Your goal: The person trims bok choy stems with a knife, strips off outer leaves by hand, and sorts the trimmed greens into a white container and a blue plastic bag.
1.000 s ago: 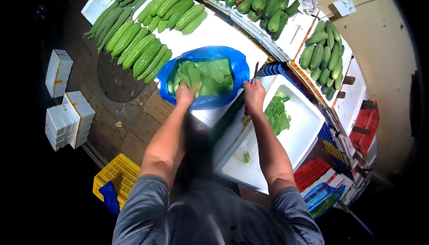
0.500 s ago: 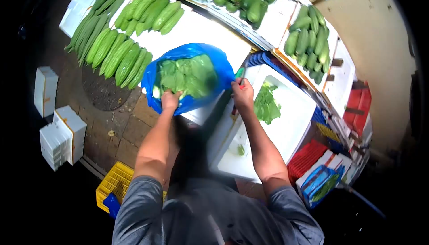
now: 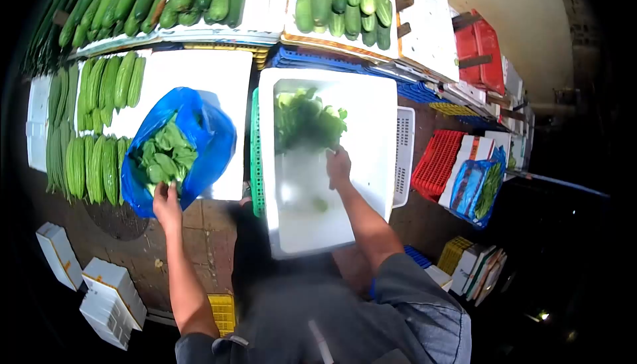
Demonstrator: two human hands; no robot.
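Two-handed, resting the left hand (image 3: 167, 203), with fingers bent, against greens (image 3: 169, 153) in the blue bag (image 3: 215, 132) over the counter (image 3: 199, 69), best steadying the near rim; poising the right hand (image 3: 338, 167) beside leaves (image 3: 325, 128) in the white box (image 3: 379, 118), ideally supporting stems, avoiding bruising; being unable to tell grip in either.

A crumpled blue plastic bag (image 3: 211, 137) is gaping open at the white surface's (image 3: 192, 72) near edge, left of centre, bright leafy vegetables (image 3: 169, 151) are showing inside, and darker leafy greens (image 3: 308, 122) are lying in the white box (image 3: 373, 132), upper centre.
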